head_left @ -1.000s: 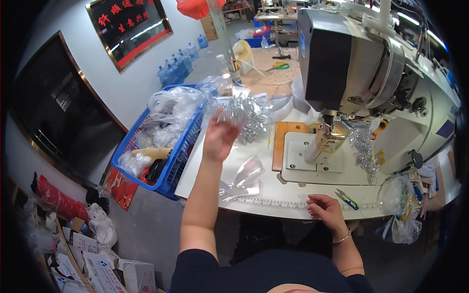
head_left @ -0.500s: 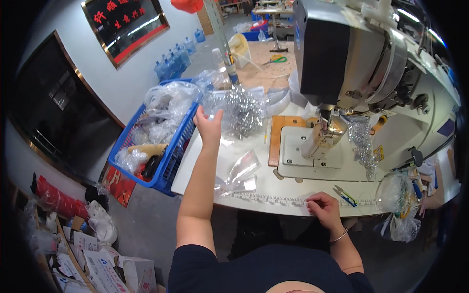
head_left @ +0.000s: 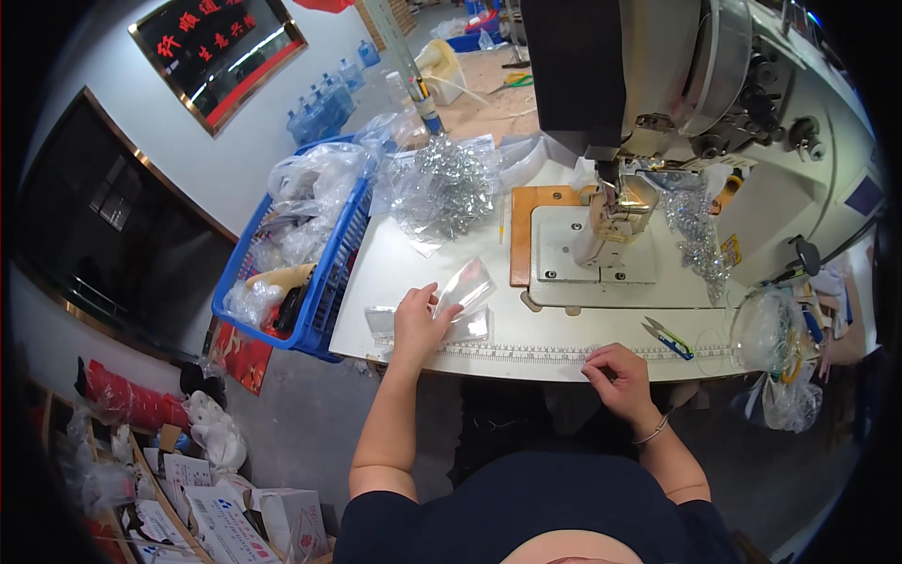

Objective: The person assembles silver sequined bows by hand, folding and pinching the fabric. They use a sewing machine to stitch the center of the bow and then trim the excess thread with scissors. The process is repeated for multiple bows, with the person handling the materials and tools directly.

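Observation:
My left hand (head_left: 420, 324) is over the clear plastic pieces at the table's front left, thumb and fingers apart. One clear plastic piece (head_left: 467, 285) slants up beside the fingertips. Another flat clear strip (head_left: 470, 326) lies partly under the hand. My right hand (head_left: 618, 378) rests at the front edge by the printed ruler strip (head_left: 526, 353), its fingers loosely curled with nothing visible in them. Right of it lie small thread snips (head_left: 669, 339). The sewing machine (head_left: 611, 226) stands beyond, with silvery glittering material (head_left: 693, 235) beside its needle post.
A heap of silvery tinsel-like material (head_left: 449, 188) lies on clear bags at the back left. The blue basket (head_left: 329, 296) of plastic bags stands against the table's left side. A bundle of clear plastic (head_left: 766, 324) hangs at the right edge. Cardboard boxes (head_left: 221, 522) lie on the floor.
My left hand has come back from the basket and tinsel heap toward me, down to the clear plastic pieces. My right hand stays near the front edge. The whole view has shifted slightly.

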The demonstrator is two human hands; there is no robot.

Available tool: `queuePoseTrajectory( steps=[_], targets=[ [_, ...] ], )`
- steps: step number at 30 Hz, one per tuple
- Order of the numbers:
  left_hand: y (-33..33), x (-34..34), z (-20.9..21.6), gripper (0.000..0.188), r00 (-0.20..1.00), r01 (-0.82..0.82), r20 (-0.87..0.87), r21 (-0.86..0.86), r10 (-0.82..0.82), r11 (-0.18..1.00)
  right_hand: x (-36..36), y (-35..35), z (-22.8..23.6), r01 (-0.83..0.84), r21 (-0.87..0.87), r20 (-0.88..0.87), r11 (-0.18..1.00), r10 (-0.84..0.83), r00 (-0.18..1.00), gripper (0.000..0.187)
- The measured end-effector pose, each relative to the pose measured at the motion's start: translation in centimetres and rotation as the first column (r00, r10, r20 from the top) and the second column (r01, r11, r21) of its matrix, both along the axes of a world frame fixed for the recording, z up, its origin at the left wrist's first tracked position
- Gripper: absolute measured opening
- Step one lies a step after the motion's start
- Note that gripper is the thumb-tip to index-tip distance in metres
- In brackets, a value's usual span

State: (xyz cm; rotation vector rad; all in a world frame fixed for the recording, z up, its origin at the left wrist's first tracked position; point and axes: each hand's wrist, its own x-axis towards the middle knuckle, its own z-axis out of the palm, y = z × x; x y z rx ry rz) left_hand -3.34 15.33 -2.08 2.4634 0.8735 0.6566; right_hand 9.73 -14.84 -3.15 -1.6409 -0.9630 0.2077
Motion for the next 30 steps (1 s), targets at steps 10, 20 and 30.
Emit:
queuePoseTrajectory(
  steps=[10,20,30],
  targets=[
    [-0.2,0.9,0.0,0.021,0.976,0.017,0.219,-0.126,0.011,0.992,2.0,3.8,2.0,-0.062,-0.228,-0.131,0.972,0.032,0.991,0.011],
    [1.3,-1.1,-1.5,0.010,0.713,0.363,0.696,-0.473,0.087,0.803,1.3,17.6,1.3,-0.248,-0.116,0.252,0.962,0.271,0.929,0.033],
    [-1.7,-6.3,6.9,0.012,0.426,0.497,0.905,-0.249,0.016,0.831,1.5,16.8,3.2,-0.488,-0.317,-0.005,0.813,0.513,0.858,0.035]
  ],
)
